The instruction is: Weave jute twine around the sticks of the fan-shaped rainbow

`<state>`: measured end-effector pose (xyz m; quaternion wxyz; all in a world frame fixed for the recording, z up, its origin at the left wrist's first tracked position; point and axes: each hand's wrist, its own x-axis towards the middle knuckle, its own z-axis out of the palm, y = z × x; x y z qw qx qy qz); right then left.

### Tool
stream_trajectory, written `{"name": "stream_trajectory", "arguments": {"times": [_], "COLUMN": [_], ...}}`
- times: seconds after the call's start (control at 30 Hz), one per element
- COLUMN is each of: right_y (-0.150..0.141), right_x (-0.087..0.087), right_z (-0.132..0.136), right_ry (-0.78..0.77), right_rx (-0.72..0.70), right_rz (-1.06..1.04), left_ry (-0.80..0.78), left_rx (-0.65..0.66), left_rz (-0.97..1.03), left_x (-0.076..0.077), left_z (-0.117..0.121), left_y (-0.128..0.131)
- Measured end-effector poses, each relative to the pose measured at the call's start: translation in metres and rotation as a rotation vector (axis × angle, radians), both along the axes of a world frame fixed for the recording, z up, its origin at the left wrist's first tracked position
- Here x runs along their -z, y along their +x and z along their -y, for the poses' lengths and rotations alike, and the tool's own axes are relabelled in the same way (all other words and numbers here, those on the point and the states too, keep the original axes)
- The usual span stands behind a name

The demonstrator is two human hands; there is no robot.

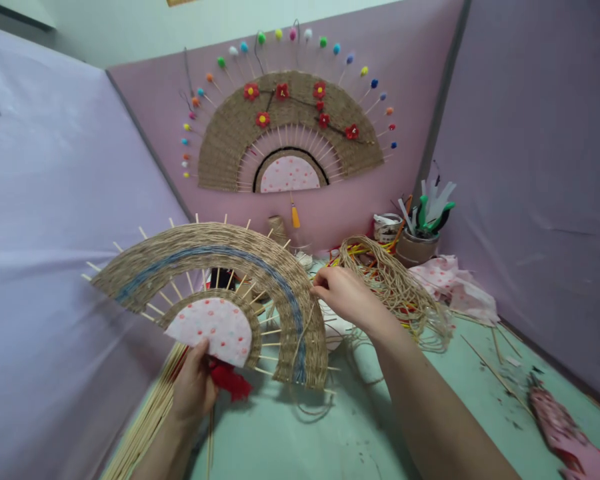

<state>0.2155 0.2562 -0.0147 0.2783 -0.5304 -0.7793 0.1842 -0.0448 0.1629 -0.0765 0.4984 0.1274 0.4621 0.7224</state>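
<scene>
A half-round woven twine fan (220,237) with a blue band and thin wooden ribs is held up over the table. My left hand (197,383) grips it at the base, thumb on the white, red-spotted cloth half-circle (213,327). A red tassel or cloth piece (230,381) hangs beside that hand. My right hand (343,293) is closed in a pinch at the fan's upper right edge, apparently on the twine (307,330), though the fingertips are partly hidden. Loose twine loops below the fan's right end.
A finished fan (290,100) with red flowers and coloured pompoms hangs on the pink back wall. Behind my right hand lies a twine heap (395,280). A brown pot (416,247) holds green-handled pliers. Wooden sticks (147,420) lie at left; spotted cloth (460,287) at right.
</scene>
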Motion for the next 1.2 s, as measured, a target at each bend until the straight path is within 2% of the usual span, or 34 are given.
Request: {"name": "stream_trajectory", "arguments": {"times": [0.1,0.27,0.4,0.5,0.6,0.77,0.9,1.07,1.2], "right_y": [0.005,0.013,0.019,0.025,0.031,0.029,0.019,0.010,0.014], "right_x": [-0.003,-0.008,-0.014,-0.018,-0.019,-0.018,-0.015,-0.010,-0.012], "right_z": [-0.001,-0.005,-0.007,-0.009,-0.010,-0.012,-0.013,-0.012,-0.006], "right_ry": [0.038,0.098,0.106,0.133,0.167,0.279,0.300,0.139,0.018], "right_rx": [0.027,0.106,0.201,0.273,0.297,0.319,0.344,0.191,0.061], "right_rz": [-0.069,-0.256,-0.422,-0.508,-0.591,-0.701,-0.699,-0.757,-0.648], "left_ry": [0.008,0.156,0.309,0.418,0.448,0.479,0.446,0.496,0.545], "left_rx": [0.027,-0.013,0.041,0.077,0.069,0.000,-0.087,-0.099,-0.107], "left_rz": [-0.045,-0.190,-0.294,-0.325,-0.327,-0.352,-0.399,-0.414,-0.306], "left_x": [-0.021,-0.066,-0.085,-0.088,-0.087,-0.082,-0.082,-0.083,-0.081], "left_z": [-0.016,-0.062,-0.091,-0.099,-0.098,-0.095,-0.092,-0.090,-0.097], "left_y": [0.000,0.003,0.014,0.026,0.034,0.037,0.035,0.040,0.042]}}
